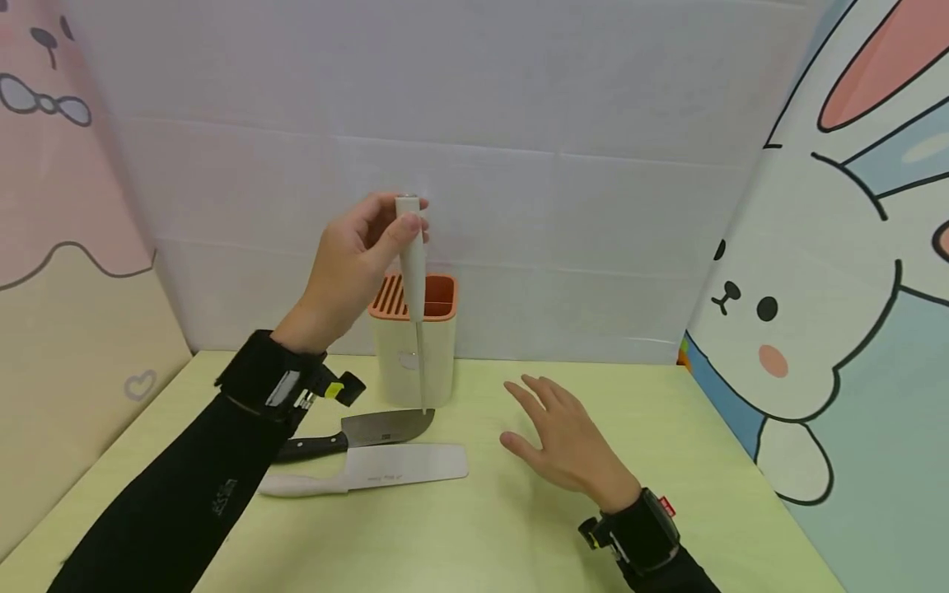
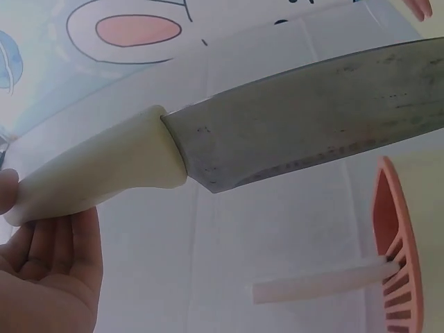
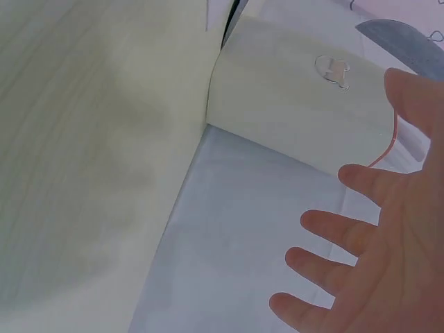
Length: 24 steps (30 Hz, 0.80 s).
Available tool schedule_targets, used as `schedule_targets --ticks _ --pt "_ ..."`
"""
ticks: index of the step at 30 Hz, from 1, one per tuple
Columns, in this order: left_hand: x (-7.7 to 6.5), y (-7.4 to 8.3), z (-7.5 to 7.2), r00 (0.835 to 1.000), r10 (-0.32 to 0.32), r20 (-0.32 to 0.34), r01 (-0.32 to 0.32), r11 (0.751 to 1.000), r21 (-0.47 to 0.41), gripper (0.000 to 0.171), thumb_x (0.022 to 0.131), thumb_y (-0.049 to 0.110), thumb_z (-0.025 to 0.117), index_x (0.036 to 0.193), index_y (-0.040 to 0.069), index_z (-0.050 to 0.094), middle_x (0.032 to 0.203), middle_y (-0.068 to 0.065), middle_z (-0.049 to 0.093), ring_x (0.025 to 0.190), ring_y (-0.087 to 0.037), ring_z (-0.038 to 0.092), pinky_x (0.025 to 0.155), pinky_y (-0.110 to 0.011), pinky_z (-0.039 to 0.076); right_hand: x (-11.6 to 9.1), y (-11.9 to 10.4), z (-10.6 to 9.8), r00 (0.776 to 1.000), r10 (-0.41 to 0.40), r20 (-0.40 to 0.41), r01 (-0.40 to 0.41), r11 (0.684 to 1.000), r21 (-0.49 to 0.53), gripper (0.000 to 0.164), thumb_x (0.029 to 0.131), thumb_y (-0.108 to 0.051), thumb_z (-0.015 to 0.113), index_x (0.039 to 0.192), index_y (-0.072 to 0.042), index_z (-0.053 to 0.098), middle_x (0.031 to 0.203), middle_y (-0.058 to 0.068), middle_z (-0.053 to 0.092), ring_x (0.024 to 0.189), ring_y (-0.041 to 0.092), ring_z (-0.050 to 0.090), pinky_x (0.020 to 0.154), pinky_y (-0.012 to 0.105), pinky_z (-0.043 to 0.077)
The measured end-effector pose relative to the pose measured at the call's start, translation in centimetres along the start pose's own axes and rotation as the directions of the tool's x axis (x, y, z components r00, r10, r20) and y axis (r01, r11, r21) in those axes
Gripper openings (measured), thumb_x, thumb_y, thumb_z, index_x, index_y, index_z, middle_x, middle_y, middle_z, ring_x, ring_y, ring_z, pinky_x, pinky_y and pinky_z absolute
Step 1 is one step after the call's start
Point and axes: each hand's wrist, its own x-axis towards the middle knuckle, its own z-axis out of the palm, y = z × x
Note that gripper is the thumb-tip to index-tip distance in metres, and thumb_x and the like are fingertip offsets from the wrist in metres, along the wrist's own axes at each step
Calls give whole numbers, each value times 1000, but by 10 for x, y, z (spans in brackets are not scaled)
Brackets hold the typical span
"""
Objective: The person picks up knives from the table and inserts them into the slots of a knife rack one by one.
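My left hand (image 1: 344,268) holds a kitchen knife (image 1: 413,276) by the end of its off-white handle, between thumb and fingers. The knife points downward, its blade seen nearly edge-on in the head view; the left wrist view shows the broad, smudged blade (image 2: 305,114) side-on. Behind it stands a cream knife holder (image 1: 437,362) with an orange slotted top. Another pale handle (image 2: 319,283) sticks out of the slots in the left wrist view. My right hand (image 1: 567,441) hovers over the table, right of the holder, fingers spread and holding nothing.
A black-handled knife (image 1: 389,426) and a white-handled knife (image 1: 406,464) lie side by side on the pale yellow table (image 1: 474,543), in front of the holder. A white wall sheet (image 1: 556,206) rises behind, with cartoon-printed panels at both sides.
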Motion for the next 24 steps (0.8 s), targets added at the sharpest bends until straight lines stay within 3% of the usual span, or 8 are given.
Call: schedule_targets --ticks 4,9,17,24 --pt "13 6 -13 1000 0 -17 -1 1000 -25 34 112 22 57 138 1 62 117 -7 69 117 -21 64 110 -35 52 -7 11 3 999 31 18 -30 999 -15 69 106 -47 62 163 -13 44 165 21 41 153 49 35 122 67 29" --pt "28 12 -23 999 0 -43 -3 997 -79 32 111 22 59 135 3 64 113 -8 69 114 -25 63 105 -32 53 -13 24 5 996 63 55 -62 998 -23 72 105 -47 62 164 -12 41 167 24 37 153 52 33 121 72 27" --pt "60 22 -40 998 27 -55 -36 985 -170 29 109 19 62 132 1 66 111 -12 66 110 -29 61 106 -35 52 -16 31 4 993 98 60 -98 995 1 72 106 -47 61 164 -11 41 168 24 36 153 53 32 120 75 24" --pt "86 24 -49 999 21 -49 -26 995 -96 28 110 19 60 132 3 66 112 -8 65 110 -25 61 109 -36 51 -16 33 3 991 109 73 -110 994 10 70 107 -47 59 165 -12 41 168 24 36 153 53 32 119 76 25"
